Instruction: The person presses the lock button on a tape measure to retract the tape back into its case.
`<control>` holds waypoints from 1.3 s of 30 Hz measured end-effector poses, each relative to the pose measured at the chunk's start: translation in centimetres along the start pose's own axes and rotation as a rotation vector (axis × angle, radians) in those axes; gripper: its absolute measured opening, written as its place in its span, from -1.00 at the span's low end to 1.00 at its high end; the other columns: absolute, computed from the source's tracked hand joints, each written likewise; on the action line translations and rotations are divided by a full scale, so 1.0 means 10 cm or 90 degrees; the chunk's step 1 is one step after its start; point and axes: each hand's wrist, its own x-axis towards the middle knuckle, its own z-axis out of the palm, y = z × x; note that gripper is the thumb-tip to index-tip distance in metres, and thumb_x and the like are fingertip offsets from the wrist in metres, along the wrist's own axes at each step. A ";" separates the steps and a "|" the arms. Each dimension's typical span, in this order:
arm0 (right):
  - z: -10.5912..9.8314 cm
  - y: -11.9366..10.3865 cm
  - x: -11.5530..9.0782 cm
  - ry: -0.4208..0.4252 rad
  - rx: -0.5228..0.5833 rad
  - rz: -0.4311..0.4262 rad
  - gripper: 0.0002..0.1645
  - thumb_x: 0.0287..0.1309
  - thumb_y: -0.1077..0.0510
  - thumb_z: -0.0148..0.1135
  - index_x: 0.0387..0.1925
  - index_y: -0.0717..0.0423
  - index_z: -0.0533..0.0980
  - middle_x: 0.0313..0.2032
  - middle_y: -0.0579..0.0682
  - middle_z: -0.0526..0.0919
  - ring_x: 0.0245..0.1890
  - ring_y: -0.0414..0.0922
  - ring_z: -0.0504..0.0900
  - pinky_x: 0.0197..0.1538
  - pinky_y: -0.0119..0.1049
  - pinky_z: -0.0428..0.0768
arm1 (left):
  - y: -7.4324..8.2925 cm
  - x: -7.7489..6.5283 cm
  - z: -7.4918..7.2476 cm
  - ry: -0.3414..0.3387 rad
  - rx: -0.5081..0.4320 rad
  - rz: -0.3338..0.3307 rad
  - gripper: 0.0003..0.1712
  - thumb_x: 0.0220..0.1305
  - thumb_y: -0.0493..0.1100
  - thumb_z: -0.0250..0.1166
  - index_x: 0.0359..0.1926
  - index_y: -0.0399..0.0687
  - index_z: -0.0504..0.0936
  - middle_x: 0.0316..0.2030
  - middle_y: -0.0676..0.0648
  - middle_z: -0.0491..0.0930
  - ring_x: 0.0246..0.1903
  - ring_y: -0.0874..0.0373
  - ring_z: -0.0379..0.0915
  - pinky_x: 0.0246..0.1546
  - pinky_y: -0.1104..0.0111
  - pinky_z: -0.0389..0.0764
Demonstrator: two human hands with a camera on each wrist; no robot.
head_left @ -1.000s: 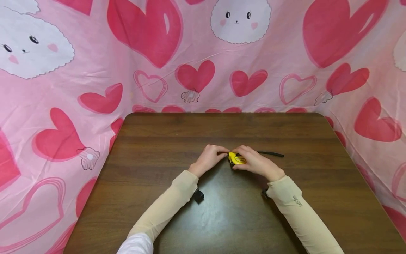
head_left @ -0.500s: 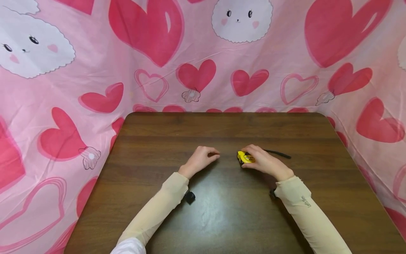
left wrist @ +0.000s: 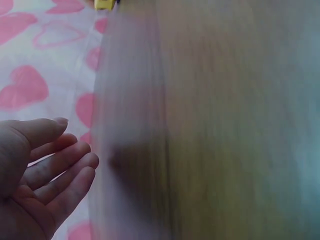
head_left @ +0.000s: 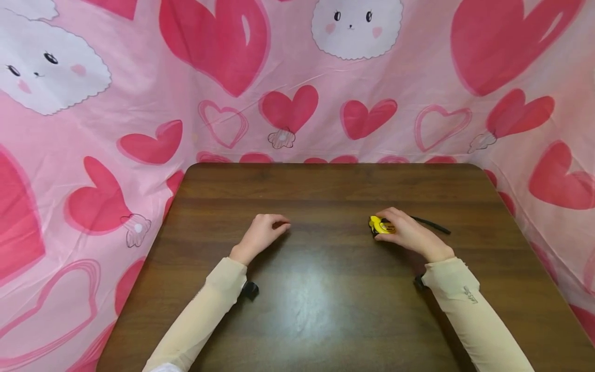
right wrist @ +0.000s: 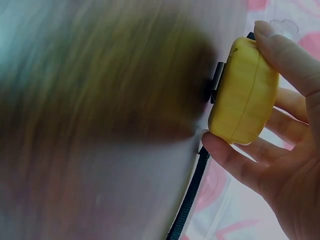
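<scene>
A yellow tape measure (head_left: 382,226) with black parts is in my right hand (head_left: 406,232), thumb and fingers gripping its sides. In the right wrist view the yellow case (right wrist: 243,92) sits between thumb and fingertips, with a black clip on its side. A black strap (head_left: 432,225) trails from it to the right, behind the hand. My left hand (head_left: 262,235) is over the table left of centre, holding nothing. Its fingers (left wrist: 65,172) are relaxed and slightly bent, with the thumb apart from them. The two hands stand well apart.
The brown wooden table (head_left: 307,289) has rounded far corners. A pink cloth (head_left: 372,72) with hearts and white faces hangs behind it and along both sides. Black wrist cameras (head_left: 250,290) are worn under both forearms.
My hands have moved apart: the left one leftward away from the tape measure, the right one rightward with the tape measure and its strap.
</scene>
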 end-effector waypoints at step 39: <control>-0.06 0.13 -0.31 0.082 -0.035 0.050 -0.25 0.42 -0.05 0.34 0.39 0.36 0.37 0.29 0.40 0.41 0.30 0.35 0.37 0.33 0.38 0.34 | -0.25 -0.53 -0.47 0.133 0.130 -0.085 -0.68 0.49 -0.05 0.32 0.06 -0.16 0.78 -0.01 -0.19 0.77 -0.02 -0.16 0.71 0.02 -0.10 0.65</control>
